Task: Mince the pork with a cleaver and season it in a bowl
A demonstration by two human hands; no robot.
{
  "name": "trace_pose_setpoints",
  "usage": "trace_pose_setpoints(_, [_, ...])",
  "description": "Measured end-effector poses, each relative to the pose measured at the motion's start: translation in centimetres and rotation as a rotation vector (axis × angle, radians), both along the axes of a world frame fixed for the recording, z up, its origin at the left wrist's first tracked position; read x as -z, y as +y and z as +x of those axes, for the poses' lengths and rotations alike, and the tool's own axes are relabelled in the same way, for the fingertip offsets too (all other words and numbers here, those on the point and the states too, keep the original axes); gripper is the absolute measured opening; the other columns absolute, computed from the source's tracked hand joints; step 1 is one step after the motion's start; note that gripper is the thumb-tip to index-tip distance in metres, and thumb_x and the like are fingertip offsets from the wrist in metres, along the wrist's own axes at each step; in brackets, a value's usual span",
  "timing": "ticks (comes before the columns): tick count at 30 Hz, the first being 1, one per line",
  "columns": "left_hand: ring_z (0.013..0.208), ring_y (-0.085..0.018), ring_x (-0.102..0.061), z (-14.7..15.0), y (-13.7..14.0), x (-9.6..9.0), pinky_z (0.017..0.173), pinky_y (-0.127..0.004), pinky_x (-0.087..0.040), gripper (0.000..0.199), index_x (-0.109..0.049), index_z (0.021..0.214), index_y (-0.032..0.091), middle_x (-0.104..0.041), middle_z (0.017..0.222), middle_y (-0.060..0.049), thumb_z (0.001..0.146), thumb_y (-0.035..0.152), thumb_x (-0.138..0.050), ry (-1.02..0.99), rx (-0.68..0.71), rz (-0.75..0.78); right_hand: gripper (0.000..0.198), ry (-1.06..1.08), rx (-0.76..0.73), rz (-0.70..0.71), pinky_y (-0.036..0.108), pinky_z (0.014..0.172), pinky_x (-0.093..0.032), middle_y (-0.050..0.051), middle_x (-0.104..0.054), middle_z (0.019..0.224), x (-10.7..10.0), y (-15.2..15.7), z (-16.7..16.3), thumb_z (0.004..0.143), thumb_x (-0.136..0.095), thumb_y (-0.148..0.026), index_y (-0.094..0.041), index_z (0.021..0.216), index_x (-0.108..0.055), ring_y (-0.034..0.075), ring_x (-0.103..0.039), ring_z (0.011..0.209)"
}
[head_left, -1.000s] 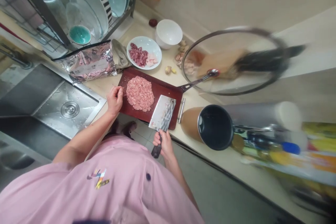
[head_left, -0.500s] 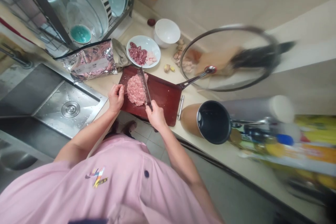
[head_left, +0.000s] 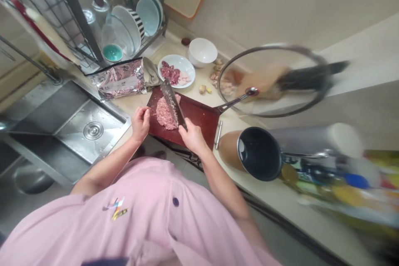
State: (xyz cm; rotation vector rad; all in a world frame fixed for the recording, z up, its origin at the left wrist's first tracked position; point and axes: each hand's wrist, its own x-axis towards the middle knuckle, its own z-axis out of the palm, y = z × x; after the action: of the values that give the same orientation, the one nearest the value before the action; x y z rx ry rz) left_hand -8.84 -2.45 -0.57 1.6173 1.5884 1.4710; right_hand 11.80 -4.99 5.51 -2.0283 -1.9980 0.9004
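Observation:
My right hand [head_left: 192, 136] grips the handle of a cleaver [head_left: 172, 102], close to the front edge of the dark red cutting board [head_left: 202, 115]. Bits of meat cling to the blade's face, which is tilted toward view over the mound of minced meat [head_left: 165, 115]. Loosely curled, my left hand [head_left: 141, 122] is closed beside the board's left edge, with nothing visible in it. Behind the board, a white plate [head_left: 186, 65] carries dark red meat pieces [head_left: 170, 72] and paler pieces [head_left: 183, 79].
A steel sink [head_left: 79, 129] lies left, below a dish rack [head_left: 152, 40]. A silvery pink bag [head_left: 121, 81] and a white bowl [head_left: 202, 52] stand behind. Ginger pieces [head_left: 203, 89], a glass lid [head_left: 271, 114], a spoon [head_left: 232, 102] and a dark-lined pot [head_left: 260, 153] are rightward.
The cleaver's blade has turned from nearly edge-on to show its meat-flecked face, and it seems raised from the mince. The whole view has shifted somewhat. My left hand stays curled beside the board.

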Motion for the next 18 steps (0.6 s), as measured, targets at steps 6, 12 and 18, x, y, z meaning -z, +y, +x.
trace_pose_setpoints(6, [0.079, -0.015, -0.056, 0.1, 1.4, -0.3, 0.076, -0.028, -0.044, 0.023, -0.061, 0.089, 0.019, -0.061, 0.082, -0.004, 0.095, 0.033, -0.044, 0.014, -0.005, 0.048, 0.022, 0.045, -0.006, 0.032, 0.029, 0.067, -0.043, 0.008, -0.068, 0.084, 1.0, 0.4, 0.2, 0.090, -0.042, -0.033, -0.021, 0.102, -0.056, 0.024, -0.065, 0.078])
trace_pose_setpoints(12, [0.092, -0.018, -0.058, 1.1, 5.6, 0.1, 0.086, -0.032, -0.045, 0.027, -0.062, 0.100, 0.017, -0.063, 0.094, -0.008, 0.096, 0.033, -0.041, 0.171, 0.126, 0.067, 0.013, 0.258, 0.067, -0.029, 0.025, 0.054, -0.043, 0.001, -0.063, 0.068, 1.7, 0.7, 2.3, 0.086, -0.049, -0.031, -0.022, 0.092, -0.056, 0.016, -0.058, 0.056])
trace_pose_setpoints(18, [0.102, -0.025, -0.055, 4.7, 11.7, 0.4, 0.092, -0.040, -0.042, 0.032, -0.066, 0.109, 0.018, -0.061, 0.109, -0.013, 0.092, 0.036, -0.047, 0.622, 0.354, -0.063, 0.022, 0.572, 0.456, -0.003, 0.019, 0.036, -0.036, -0.007, -0.048, 0.053, 3.5, -3.5, 6.0, 0.085, -0.047, -0.043, -0.022, 0.091, -0.048, 0.009, -0.044, 0.036])
